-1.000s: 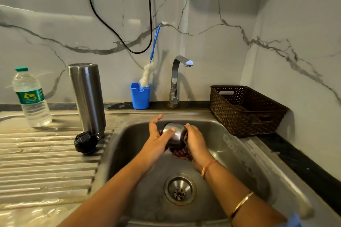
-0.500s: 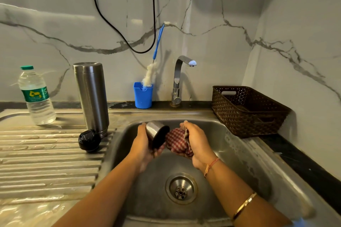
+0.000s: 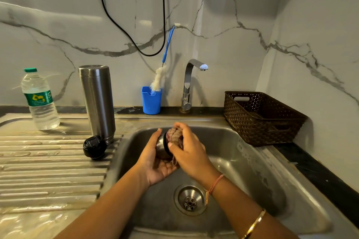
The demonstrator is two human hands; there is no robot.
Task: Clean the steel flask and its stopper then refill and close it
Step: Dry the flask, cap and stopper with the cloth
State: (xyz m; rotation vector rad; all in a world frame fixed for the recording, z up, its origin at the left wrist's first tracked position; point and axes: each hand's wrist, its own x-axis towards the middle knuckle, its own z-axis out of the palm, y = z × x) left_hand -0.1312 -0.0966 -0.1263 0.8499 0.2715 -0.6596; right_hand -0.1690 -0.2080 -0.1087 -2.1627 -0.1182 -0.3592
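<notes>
Over sink (image 3: 244, 163), left fingers (image 3: 155, 139) curled round steel cap (image 3: 162, 146), right fingers (image 3: 184, 130) gripping cloth (image 3: 174, 135)

The tall cylindrical steel flask (image 3: 97, 101) is brushed silver-grey, and the round plastic stopper (image 3: 94, 147) is black. The small steel cup (image 3: 161, 148) is silver. The crumpled cloth (image 3: 173, 135) shows reddish-and-white checks. The clear plastic water bottle (image 3: 39, 101) has a green cap and green label. The square plastic holder (image 3: 151, 101) is blue, the perforated plastic basket (image 3: 260, 120) dark brown, and the marble wall (image 3: 233, 15) white with grey veins.
</notes>
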